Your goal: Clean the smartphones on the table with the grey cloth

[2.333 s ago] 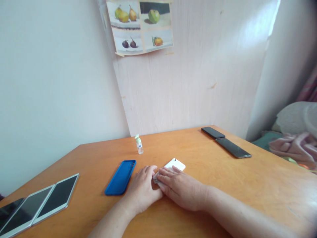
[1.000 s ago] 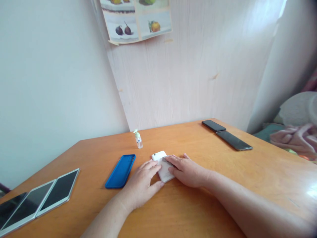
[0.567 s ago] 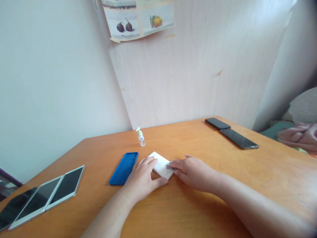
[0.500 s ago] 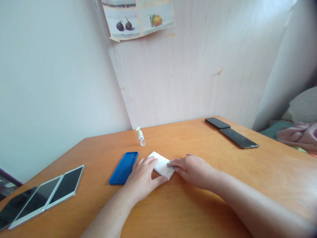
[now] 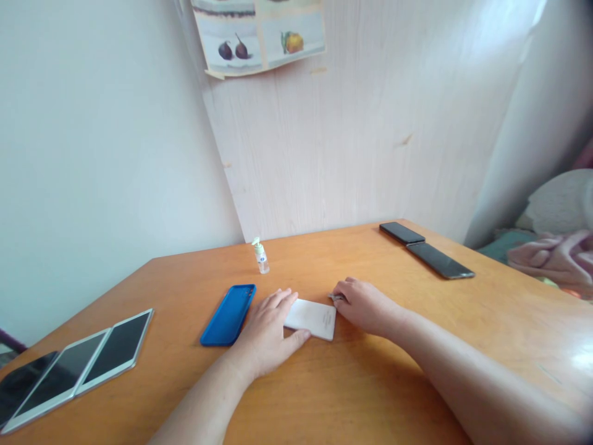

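Note:
A white phone (image 5: 311, 317) lies back up on the table, with small print near its right end. My left hand (image 5: 271, 324) grips its left part, fingers on the far edge and thumb along the near edge. Just past the phone's right end is my right hand (image 5: 364, 304), closed on a small crumpled grey cloth (image 5: 335, 297), most of it hidden by the fingers. Left of my left hand lies an empty blue phone case (image 5: 228, 315), inner side up.
A small pump bottle (image 5: 262, 256) stands behind the phone. Two white-framed phones (image 5: 123, 343) and a dark phone (image 5: 23, 383) lie at the left. Two dark phones (image 5: 401, 233) lie at the far right on the wooden table (image 5: 352, 392), near its edge.
The white phone has turned so that it lies more sideways. My right hand with the cloth has shifted right and slightly away, off the phone's back. My left hand still holds the phone.

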`<state>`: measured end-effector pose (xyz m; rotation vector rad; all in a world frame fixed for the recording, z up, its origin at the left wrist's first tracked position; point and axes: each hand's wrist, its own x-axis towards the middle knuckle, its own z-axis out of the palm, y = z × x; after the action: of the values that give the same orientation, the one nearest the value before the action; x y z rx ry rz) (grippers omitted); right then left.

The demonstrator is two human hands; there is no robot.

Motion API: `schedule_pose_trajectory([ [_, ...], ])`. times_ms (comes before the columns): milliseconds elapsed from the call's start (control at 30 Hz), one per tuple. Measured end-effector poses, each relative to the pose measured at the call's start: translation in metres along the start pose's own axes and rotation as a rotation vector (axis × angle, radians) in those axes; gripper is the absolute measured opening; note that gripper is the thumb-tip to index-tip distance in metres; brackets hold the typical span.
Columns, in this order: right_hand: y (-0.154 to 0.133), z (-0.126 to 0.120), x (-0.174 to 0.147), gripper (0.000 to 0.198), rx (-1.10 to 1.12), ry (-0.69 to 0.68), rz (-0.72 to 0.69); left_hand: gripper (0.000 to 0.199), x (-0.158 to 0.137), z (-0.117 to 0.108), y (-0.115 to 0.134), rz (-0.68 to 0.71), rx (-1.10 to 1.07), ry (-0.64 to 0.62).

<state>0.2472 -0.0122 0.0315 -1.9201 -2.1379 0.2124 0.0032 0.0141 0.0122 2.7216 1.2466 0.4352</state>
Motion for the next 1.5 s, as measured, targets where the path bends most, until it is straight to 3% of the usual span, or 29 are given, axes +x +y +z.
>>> schedule_pose_trajectory([
  [100,-0.001,-0.002,-0.001,0.029,-0.026,-0.024,-0.004,0.072,0.0,0.002,-0.003,-0.008,0.017,-0.058],
  [400,-0.012,-0.003,-0.01,0.024,-0.069,-0.051,-0.058,0.065,0.003,-0.001,-0.001,-0.055,0.054,0.005],
  [633,-0.007,-0.013,-0.021,0.016,0.105,-0.225,-0.184,0.063,0.002,-0.003,0.002,-0.086,0.052,0.002],
  [900,-0.002,0.007,0.001,0.02,0.156,0.019,-0.023,0.061,0.002,-0.004,0.003,-0.087,0.04,0.003],
  [1033,-0.004,0.005,-0.003,0.014,0.147,0.008,-0.043,0.06,0.002,-0.004,0.003,-0.097,0.038,0.008],
  [1167,-0.003,-0.003,-0.013,0.011,0.181,-0.104,-0.11,0.063,0.002,-0.003,0.003,-0.097,0.037,0.014],
  [1367,-0.006,-0.008,-0.01,0.017,0.374,-0.011,0.011,0.068,0.001,-0.002,0.005,-0.116,0.046,0.039],
  [1500,-0.004,0.001,-0.004,0.01,0.499,-0.1,0.048,0.067,0.0,-0.003,0.008,-0.11,0.019,0.029],
])
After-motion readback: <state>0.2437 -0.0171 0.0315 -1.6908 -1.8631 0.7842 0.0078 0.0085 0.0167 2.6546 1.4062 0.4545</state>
